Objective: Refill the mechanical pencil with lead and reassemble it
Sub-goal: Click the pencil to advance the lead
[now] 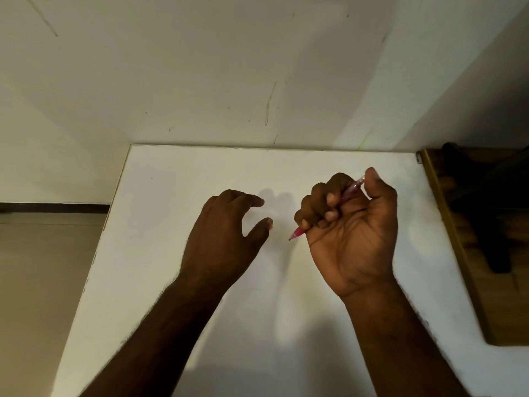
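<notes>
Right hand (352, 224) fisted around a pink mechanical pencil (297, 232) — tip pointing left; left hand (226, 224) just beside it, fingers loosely apart — over a white table (171, 196).

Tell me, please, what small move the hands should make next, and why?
Probably bring the left hand to the pencil's upper end: the right hand grips the pink pencil tip down, while a small orange piece shows at the left thumb.
</notes>
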`<state>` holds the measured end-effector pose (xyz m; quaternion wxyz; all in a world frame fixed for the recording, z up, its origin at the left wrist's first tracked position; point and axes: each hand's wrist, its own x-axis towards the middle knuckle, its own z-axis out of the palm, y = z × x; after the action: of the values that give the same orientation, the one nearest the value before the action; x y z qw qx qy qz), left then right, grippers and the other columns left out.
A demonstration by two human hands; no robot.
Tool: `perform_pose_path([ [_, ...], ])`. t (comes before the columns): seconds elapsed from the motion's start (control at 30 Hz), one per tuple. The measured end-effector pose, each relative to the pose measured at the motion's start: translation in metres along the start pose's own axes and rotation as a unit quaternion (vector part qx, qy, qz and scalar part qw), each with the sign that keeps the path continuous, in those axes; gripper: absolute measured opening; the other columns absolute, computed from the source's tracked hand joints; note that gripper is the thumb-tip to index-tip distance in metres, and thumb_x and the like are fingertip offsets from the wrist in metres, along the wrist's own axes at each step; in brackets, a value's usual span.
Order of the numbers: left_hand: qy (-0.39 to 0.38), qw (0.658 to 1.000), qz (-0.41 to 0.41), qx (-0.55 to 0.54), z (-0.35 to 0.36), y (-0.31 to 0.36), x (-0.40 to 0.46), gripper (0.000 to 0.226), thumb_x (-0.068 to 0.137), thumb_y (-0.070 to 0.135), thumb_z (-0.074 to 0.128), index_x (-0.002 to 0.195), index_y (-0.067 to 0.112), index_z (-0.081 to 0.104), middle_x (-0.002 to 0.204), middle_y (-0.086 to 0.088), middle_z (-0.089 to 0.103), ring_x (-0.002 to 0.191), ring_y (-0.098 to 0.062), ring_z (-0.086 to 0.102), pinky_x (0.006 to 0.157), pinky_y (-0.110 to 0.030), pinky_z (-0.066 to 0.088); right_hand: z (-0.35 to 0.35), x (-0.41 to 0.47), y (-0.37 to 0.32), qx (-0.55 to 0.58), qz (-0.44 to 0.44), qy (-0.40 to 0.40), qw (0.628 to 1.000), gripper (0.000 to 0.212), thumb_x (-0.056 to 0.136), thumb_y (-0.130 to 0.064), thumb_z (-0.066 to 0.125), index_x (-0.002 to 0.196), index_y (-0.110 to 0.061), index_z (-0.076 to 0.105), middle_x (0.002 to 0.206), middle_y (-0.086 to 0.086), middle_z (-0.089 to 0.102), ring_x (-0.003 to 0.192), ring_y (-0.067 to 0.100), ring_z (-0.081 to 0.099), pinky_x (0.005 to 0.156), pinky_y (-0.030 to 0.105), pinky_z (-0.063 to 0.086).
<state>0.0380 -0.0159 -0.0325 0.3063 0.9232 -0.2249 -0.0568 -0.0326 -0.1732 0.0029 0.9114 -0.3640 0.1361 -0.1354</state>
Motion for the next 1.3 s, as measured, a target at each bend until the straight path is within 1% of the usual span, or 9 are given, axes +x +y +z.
perform_pose_path([
  [0.13,0.0,1.0,0.0,0.0,0.001,-0.001,-0.001,0.035,0.087,0.045,0.07,0.12,0.032,0.066,0.12,0.014,0.064,0.114,-0.011,0.056,0.089,-0.021,0.037,-0.003,-0.001,-0.003,0.085,0.014,0.012,0.996,0.041,0.09,-0.046,0.042,0.066,-0.013,0.044,0.059,0.0,0.033,0.057,0.017,0.025,0.058,0.034,0.032],
  [0.27,0.001,1.0,0.003,0.001,0.002,-0.002,0.0,0.035,0.087,0.046,0.07,0.119,0.032,0.067,0.12,0.014,0.064,0.115,-0.012,0.057,0.09,-0.022,0.039,-0.007,-0.001,-0.002,0.141,0.017,0.021,0.99,0.048,0.098,-0.051,0.034,0.068,-0.015,0.043,0.06,-0.001,0.034,0.058,0.017,0.025,0.059,0.032,0.033],
  [0.63,-0.005,1.0,0.004,0.0,0.003,-0.001,0.0,0.035,0.087,0.046,0.071,0.119,0.032,0.067,0.119,0.014,0.064,0.113,-0.011,0.057,0.09,-0.022,0.04,-0.008,-0.001,-0.004,0.16,0.011,0.033,0.987,0.045,0.099,-0.048,0.033,0.068,-0.017,0.043,0.06,-0.002,0.034,0.058,0.016,0.024,0.059,0.033,0.031],
  [0.77,-0.006,1.0,0.002,0.001,0.003,-0.001,0.0,0.035,0.087,0.046,0.071,0.118,0.032,0.067,0.119,0.014,0.064,0.113,-0.011,0.057,0.089,-0.022,0.039,-0.005,-0.001,-0.004,0.096,0.003,0.029,0.995,0.048,0.098,-0.049,0.034,0.068,-0.013,0.043,0.059,-0.001,0.032,0.057,0.017,0.024,0.058,0.034,0.03],
  [0.87,-0.007,1.0,-0.001,0.0,0.002,-0.001,0.0,0.034,0.087,0.047,0.07,0.118,0.033,0.067,0.12,0.015,0.064,0.114,-0.01,0.056,0.089,-0.021,0.038,0.0,-0.001,-0.003,-0.05,-0.024,0.033,0.998,0.047,0.096,-0.041,0.036,0.061,-0.013,0.05,0.054,0.001,0.035,0.053,0.018,0.031,0.056,0.036,0.029],
  [0.93,-0.009,1.0,-0.001,0.0,0.001,0.0,-0.001,0.034,0.087,0.047,0.07,0.119,0.033,0.067,0.12,0.015,0.063,0.115,-0.009,0.055,0.09,-0.02,0.038,0.005,-0.003,0.001,-0.223,-0.056,0.032,0.973,0.046,0.093,-0.043,0.039,0.061,-0.015,0.054,0.056,0.003,0.04,0.056,0.018,0.035,0.059,0.037,0.029],
  [1.03,-0.018,1.0,0.004,-0.001,0.0,0.0,-0.001,0.035,0.088,0.045,0.068,0.12,0.031,0.067,0.121,0.014,0.064,0.117,-0.011,0.056,0.093,-0.023,0.041,0.011,-0.008,0.012,-0.415,-0.103,-0.023,0.904,0.039,0.091,-0.037,0.039,0.063,-0.011,0.051,0.062,-0.002,0.05,0.062,0.009,0.044,0.065,0.025,0.038],
  [1.2,-0.028,0.999,0.014,0.007,-0.003,0.001,0.0,0.035,0.088,0.04,0.068,0.12,0.027,0.067,0.122,0.01,0.065,0.117,-0.014,0.057,0.096,-0.03,0.045,0.012,-0.01,0.022,-0.437,-0.1,-0.054,0.892,0.038,0.094,-0.03,0.04,0.065,-0.007,0.052,0.066,-0.002,0.052,0.067,0.007,0.05,0.069,0.018,0.04],
  [1.3,-0.024,1.0,0.008,0.002,-0.003,0.001,0.0,0.035,0.089,0.043,0.068,0.121,0.029,0.067,0.123,0.011,0.064,0.118,-0.012,0.056,0.097,-0.03,0.045,0.012,-0.007,0.02,-0.401,-0.074,-0.028,0.913,0.036,0.094,-0.024,0.041,0.062,-0.009,0.051,0.061,-0.003,0.048,0.06,0.005,0.044,0.063,0.017,0.038],
])
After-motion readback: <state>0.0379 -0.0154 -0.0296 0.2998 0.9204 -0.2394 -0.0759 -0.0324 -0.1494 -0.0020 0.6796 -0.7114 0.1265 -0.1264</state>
